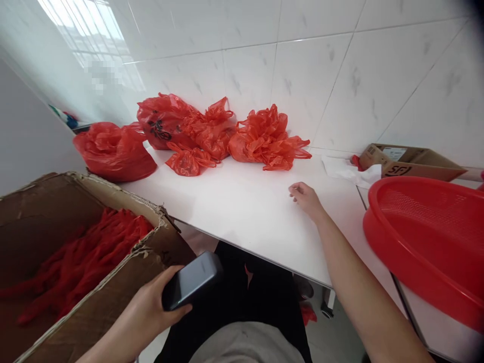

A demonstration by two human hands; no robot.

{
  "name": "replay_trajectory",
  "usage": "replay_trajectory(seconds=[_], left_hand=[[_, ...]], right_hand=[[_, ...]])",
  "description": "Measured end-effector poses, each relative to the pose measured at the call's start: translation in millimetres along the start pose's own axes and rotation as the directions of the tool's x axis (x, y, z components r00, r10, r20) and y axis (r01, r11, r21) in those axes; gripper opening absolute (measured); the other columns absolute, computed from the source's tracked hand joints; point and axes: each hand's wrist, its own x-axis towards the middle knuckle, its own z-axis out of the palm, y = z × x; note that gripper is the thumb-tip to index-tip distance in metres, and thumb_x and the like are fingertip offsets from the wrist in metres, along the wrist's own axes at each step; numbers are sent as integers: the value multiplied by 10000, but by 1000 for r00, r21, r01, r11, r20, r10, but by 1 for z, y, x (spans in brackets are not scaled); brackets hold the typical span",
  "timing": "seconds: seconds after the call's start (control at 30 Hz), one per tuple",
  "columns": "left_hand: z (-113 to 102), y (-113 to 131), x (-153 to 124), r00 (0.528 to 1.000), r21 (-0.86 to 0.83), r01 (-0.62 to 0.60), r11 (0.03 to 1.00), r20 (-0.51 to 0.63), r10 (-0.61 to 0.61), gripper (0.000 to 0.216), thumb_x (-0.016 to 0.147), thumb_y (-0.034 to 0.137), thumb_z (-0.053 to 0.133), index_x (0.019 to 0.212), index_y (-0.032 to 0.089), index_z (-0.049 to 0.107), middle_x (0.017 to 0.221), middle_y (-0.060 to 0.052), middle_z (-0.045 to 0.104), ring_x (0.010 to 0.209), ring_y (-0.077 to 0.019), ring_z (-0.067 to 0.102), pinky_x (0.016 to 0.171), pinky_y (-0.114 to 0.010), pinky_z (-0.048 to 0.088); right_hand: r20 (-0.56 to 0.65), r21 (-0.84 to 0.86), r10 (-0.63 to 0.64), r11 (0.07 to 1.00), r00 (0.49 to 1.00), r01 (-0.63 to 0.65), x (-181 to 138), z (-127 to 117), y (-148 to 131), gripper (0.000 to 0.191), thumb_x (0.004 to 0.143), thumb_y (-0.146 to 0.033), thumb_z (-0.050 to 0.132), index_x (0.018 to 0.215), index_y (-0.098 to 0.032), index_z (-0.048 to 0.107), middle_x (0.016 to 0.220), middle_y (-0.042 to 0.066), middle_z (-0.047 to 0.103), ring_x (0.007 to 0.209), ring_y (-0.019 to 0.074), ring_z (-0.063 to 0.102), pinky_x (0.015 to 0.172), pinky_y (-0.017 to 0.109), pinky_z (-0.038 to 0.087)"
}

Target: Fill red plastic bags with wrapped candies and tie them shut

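Note:
My left hand (166,297) is closed around a dark, thick, rounded-edged device like a phone or power bank (196,280), which I cannot tell apart. It is over my lap, beside the cardboard box (109,297). Over the white table (242,206), my right hand (304,197) has its fingers loosely curled in, and I see nothing in it. Behind it, against the wall, stand several knotted red plastic bags (260,141). Left of them are a bag with black print (162,123) and a rounder red bag (113,151).
Long red pieces (86,257) lie inside the cardboard box at my left. A red plastic basket (381,222) stands at the right, with a smaller carton (419,166) behind it. White paper (351,170) lies near that carton. Below the table a caster (327,308) shows.

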Motion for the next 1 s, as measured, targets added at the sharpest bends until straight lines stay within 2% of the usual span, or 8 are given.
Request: replay_trajectory(seconds=[0.1,0.13,0.2,0.27,0.43,0.53,0.73,1.0], left_hand=[[-9,18,27,994,60,-112,992,-12,113,491,736,234,667,1208,284,542,1160,-20,658,1015,-233,649,847,-316,526],[-12,23,33,987,94,-155,983,-23,158,490,738,227,658,1210,286,539,1174,-21,643,1035,-233,637,863,-323,518],[-19,33,45,970,159,-227,961,-47,237,479,756,220,638,1220,279,533,1180,-31,627,1057,-235,619,888,-339,504],[-27,41,55,949,211,-296,931,-47,312,477,765,199,622,1229,266,531,1177,-46,620,1058,-238,611,895,-351,498],[-45,58,70,907,229,-405,885,-19,420,458,759,168,623,1201,246,534,1187,-71,593,1059,-242,600,899,-354,492],[-52,62,76,914,160,-396,904,-25,405,406,764,220,641,1147,240,506,1181,-62,585,978,-210,633,860,-324,500],[-69,67,88,937,282,-323,903,-41,348,458,750,394,667,1153,261,495,1116,-30,649,909,-239,661,739,-328,493],[-86,78,106,914,339,-369,865,-35,404,375,766,343,637,1108,245,519,1042,-16,647,865,-219,652,701,-310,478]], right_hand=[[335,120,-74,992,939,36,-40,32,-42,309,839,-457,550,995,-194,590,883,42,654,686,128,599,613,261,502],[533,203,-118,979,838,8,-58,44,-53,366,850,-490,554,1069,-197,569,956,62,649,731,139,616,630,278,528],[741,264,-165,963,651,-56,-93,65,-70,493,827,-543,609,1191,-222,524,1035,72,606,799,156,617,626,291,559],[787,297,-177,949,591,-111,-124,79,-77,553,803,-551,650,1247,-256,503,1061,59,554,831,158,595,604,292,579],[659,484,-210,853,722,-194,-151,89,-72,479,770,-462,722,1185,-284,563,1107,39,528,876,163,582,613,282,603],[620,537,-202,814,758,-222,-147,87,-67,438,769,-424,731,1163,-288,597,1135,44,532,899,174,587,626,294,612],[587,595,-224,771,778,-227,-128,90,-65,425,772,-405,731,1161,-285,607,1094,39,539,885,168,601,619,309,618],[610,625,-287,748,739,-225,-105,90,-73,423,784,-397,723,1166,-280,583,1073,38,555,907,180,612,641,325,614]])
